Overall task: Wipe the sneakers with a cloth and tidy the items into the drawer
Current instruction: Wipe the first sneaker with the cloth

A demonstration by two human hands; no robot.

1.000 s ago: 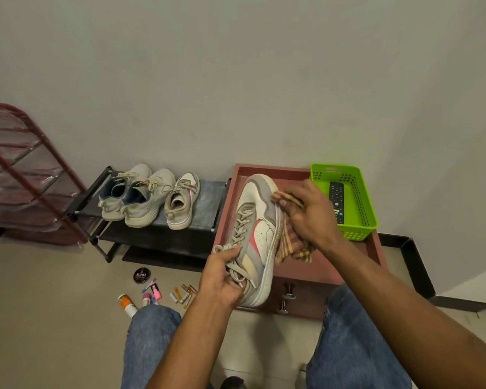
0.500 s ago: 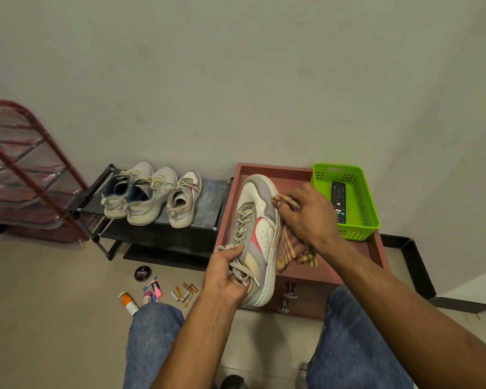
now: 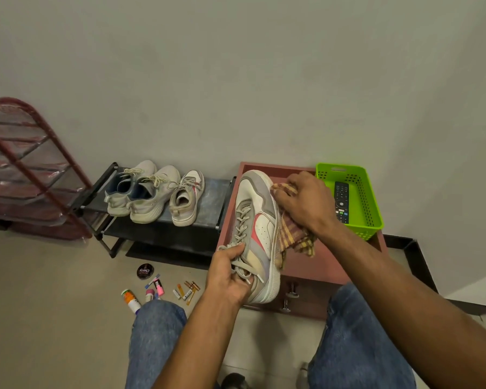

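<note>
My left hand [image 3: 229, 276] grips the heel end of a white, grey and pink sneaker [image 3: 260, 220], toe pointing away, over the open reddish-brown drawer [image 3: 314, 265]. Against the sneaker's right side near the toe, my right hand [image 3: 306, 202] presses a checked yellow and maroon cloth [image 3: 293, 234]. Three more pale sneakers [image 3: 152, 196] stand on a low black shoe rack [image 3: 211, 197] to the left.
A green basket [image 3: 368, 197] with a black remote [image 3: 341, 200] sits at the drawer's far right. On the floor lie a round polish tin [image 3: 145, 271], an orange-capped bottle [image 3: 131, 300], pink tubes and small sticks [image 3: 187, 292]. A red wire rack [image 3: 26, 169] stands far left. My knees fill the foreground.
My right hand and the cloth slid up the sneaker's side from the middle towards the toe. The left hand kept its hold on the heel.
</note>
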